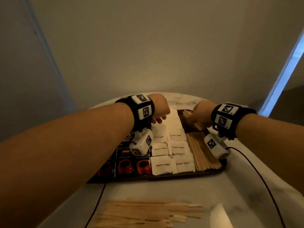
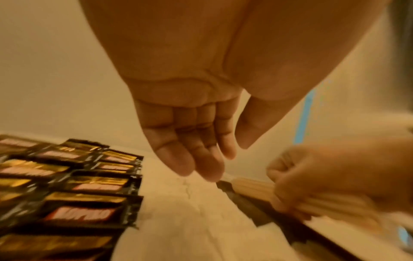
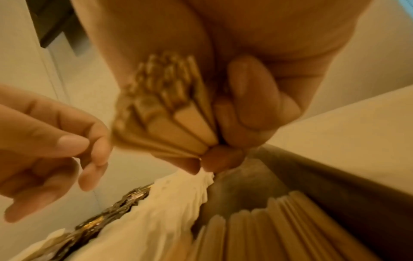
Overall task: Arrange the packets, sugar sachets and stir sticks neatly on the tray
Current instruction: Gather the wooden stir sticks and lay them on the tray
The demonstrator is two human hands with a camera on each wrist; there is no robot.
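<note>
One dark tray [image 1: 181,176] holds six readable brown sugar sachets [image 1: 162,165], two rows wide. Coffee packets [image 1: 133,165] and stir sticks [image 1: 199,155] are too many and overlapped to count. Two hands show.

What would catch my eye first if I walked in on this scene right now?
Probably the right hand over the tray's far right corner, its grip closed round a bundle of sticks. Next, the neat tray itself: dark packets on the left, white sachets in the middle, laid sticks on the right. The left hand hovers open, and loose sticks lie on the table nearer the person.
</note>
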